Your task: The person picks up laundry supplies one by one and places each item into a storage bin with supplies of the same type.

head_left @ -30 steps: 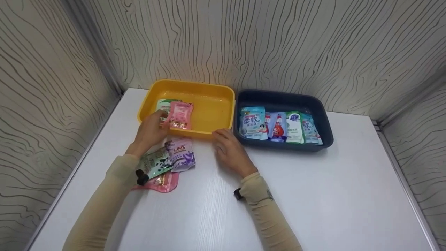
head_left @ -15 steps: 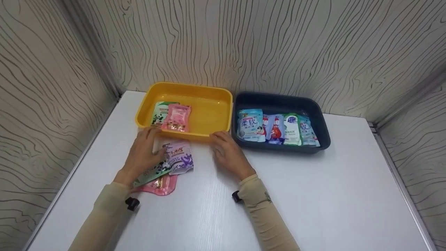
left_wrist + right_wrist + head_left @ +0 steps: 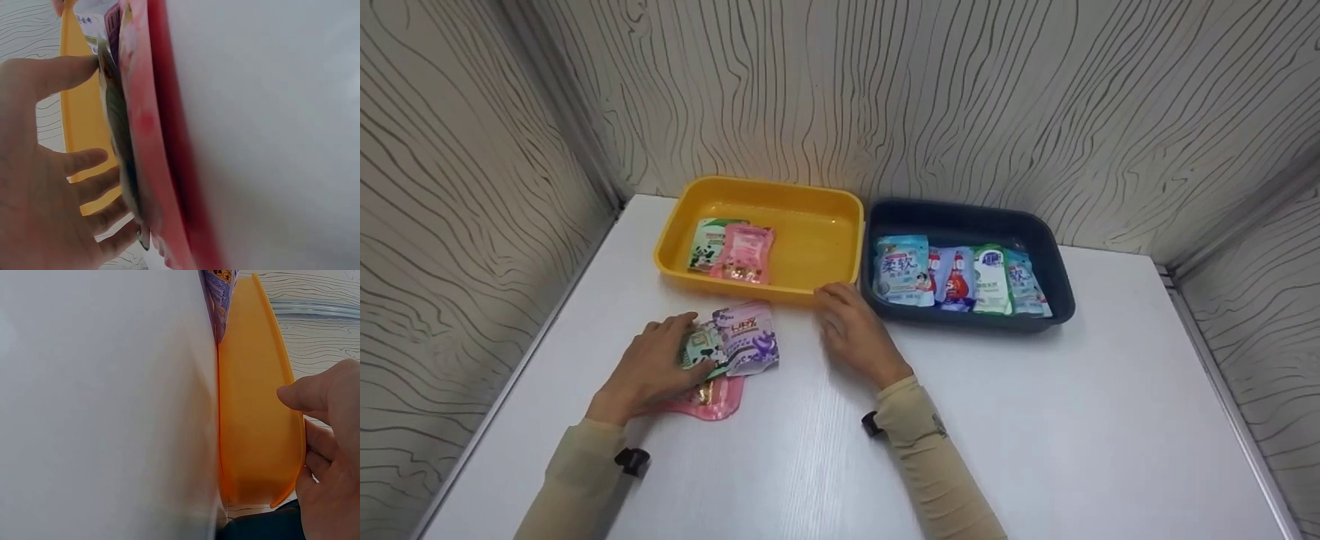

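Observation:
My left hand [image 3: 649, 364] is over a green panda-print pouch [image 3: 705, 341] on the table, fingers spread. In the left wrist view, the thumb touches one end of it and the fingertips meet its edge farther along. A purple pouch [image 3: 751, 341] overlaps the green one's right side, and a large pink pouch [image 3: 720, 399] lies partly underneath. My right hand [image 3: 859, 334] holds the near rim of the yellow bin [image 3: 814, 244] by its right corner. Its thumb is on the outer wall [image 3: 253, 399], with the fingers over the rim.
Inside the yellow bin, a small pink pouch [image 3: 747, 251] overlaps a green-and-white one [image 3: 703, 247]. To its right, a dark blue bin [image 3: 960, 214] holds several pouches, including a light blue one [image 3: 904, 270]. Patterned wall panels [image 3: 840, 90] stand behind both bins.
My left hand has drawn back from the yellow bin, toward me, onto the green pouch on the table. The small pink pouch stays in the bin. My right hand remains at the rim.

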Tool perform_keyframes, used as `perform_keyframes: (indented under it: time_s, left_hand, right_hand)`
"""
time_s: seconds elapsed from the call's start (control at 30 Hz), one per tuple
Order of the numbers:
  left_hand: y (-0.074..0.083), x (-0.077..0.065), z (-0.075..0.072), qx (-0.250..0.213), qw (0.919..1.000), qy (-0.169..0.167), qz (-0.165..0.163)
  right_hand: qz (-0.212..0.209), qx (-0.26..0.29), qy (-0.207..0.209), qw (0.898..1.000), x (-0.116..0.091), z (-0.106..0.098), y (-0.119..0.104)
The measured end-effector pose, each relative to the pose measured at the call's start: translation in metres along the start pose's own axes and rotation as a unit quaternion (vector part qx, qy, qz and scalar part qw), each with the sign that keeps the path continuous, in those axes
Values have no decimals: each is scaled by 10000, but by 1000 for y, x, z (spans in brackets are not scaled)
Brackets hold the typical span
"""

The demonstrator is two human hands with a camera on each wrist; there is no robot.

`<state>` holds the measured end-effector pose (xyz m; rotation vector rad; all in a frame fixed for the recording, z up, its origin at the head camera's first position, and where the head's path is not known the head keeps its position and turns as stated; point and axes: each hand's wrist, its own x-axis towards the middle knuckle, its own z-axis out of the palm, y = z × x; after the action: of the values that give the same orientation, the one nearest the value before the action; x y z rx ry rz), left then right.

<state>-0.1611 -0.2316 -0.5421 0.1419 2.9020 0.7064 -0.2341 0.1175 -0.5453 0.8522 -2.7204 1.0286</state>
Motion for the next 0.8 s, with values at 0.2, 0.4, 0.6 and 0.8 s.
perform_keyframes:
  time_s: [0.2,0.4,0.6,0.8]
  left_hand:
    - [-4,1,-2,-323,9982,-145,-478]
    - [-11,2,-2,-804,9913,-245,-1008]
    - [-12,-1,-6,-1174,9854,-108,-1230]
    - [-11,-5,-13,-1494,9774,-159,-1487]
  right_hand:
    - [-349,-131,212,9991,1,1,1]
    - [-366,-82,264,9989,0,1,1]
    - [-280,-19,254,9993,0,0,0]
    - [-182,-101,176,9996,0,2,1]
